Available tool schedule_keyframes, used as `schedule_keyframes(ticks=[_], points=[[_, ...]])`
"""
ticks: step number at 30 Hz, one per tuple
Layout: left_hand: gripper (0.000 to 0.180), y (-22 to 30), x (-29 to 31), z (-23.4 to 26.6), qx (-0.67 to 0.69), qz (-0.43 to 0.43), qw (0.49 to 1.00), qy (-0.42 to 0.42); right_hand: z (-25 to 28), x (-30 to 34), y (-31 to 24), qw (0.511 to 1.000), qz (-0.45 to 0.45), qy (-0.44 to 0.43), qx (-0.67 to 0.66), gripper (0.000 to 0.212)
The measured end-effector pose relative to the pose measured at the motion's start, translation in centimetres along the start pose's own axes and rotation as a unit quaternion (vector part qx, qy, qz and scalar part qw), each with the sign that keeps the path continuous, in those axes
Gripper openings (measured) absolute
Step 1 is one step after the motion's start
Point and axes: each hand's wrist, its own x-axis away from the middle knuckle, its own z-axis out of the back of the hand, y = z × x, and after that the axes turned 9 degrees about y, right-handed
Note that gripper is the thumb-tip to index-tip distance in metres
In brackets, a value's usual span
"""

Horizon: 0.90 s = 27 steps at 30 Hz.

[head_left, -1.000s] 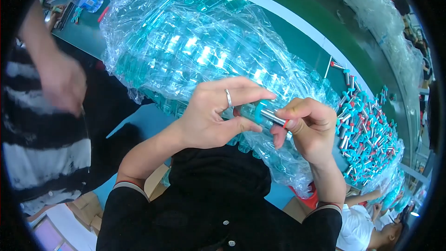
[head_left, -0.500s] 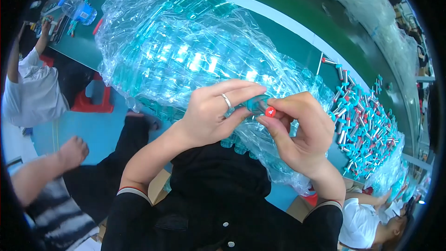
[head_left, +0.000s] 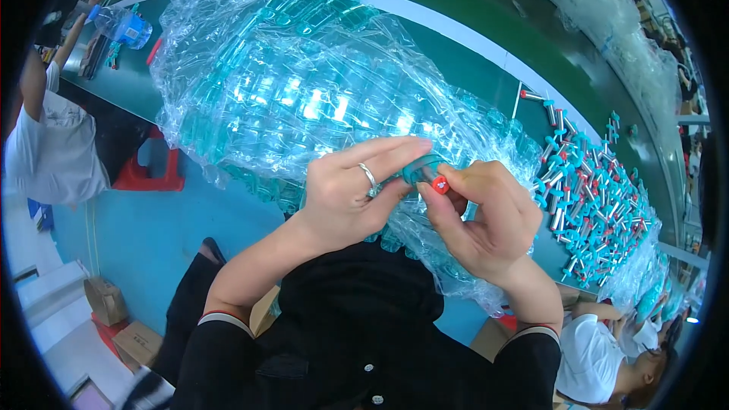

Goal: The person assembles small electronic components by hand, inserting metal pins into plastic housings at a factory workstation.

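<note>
Between the thumb and fingers of my left hand [head_left: 342, 193] is a clear teal plastic piece [head_left: 418, 169], with a ring on one finger. My right hand [head_left: 492, 216] pinches a small cylinder with a red end [head_left: 440, 184] against that piece; my fingers hide most of its length, so I cannot tell how deep it sits. Both hands are closed and meet above the near right part of a large clear plastic bag [head_left: 304, 91] filled with rows of teal plastic pieces.
A pile of silver-and-red cylinders with teal parts [head_left: 592, 209] lies right of the bag. A water bottle [head_left: 125, 26] stands at the far left. The green conveyor [head_left: 471, 7] runs behind. A red stool [head_left: 152, 167] and a person in white [head_left: 57, 137] are left; another person [head_left: 596, 357] sits right.
My hands stay joined at the same spot, having turned only slightly. On the left, the person in the striped garment has moved mostly out of view, uncovering floor and cardboard boxes.
</note>
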Motion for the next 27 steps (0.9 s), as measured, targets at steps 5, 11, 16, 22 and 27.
schedule_keyframes(ticks=[5,11,16,22,27], points=[[0.051,-0.3,-0.1,0.9,-0.014,-0.014,1.0,-0.006,0.9,-1.4,0.2,0.997,-0.049,-0.062,-0.005,0.02],[0.027,0.3,-1.1,7.2,-0.189,-0.061,0.979,0.045,5.6,-6.2,7.8,0.953,-0.301,0.012,-0.015,0.014],[0.035,3.2,2.3,4.0,-0.165,-0.132,0.971,-0.11,4.5,-7.1,16.3,0.949,-0.314,0.01,0.015,0.036],[0.029,-3.1,-3.6,12.1,-0.362,-0.073,0.923,0.106,2.1,-2.9,5.2,0.967,-0.008,-0.193,0.164,0.066],[0.046,-10.9,-14.2,11.9,-0.438,-0.025,0.895,-0.081,-0.5,0.5,0.5,0.905,0.011,-0.369,0.213,0.078]])
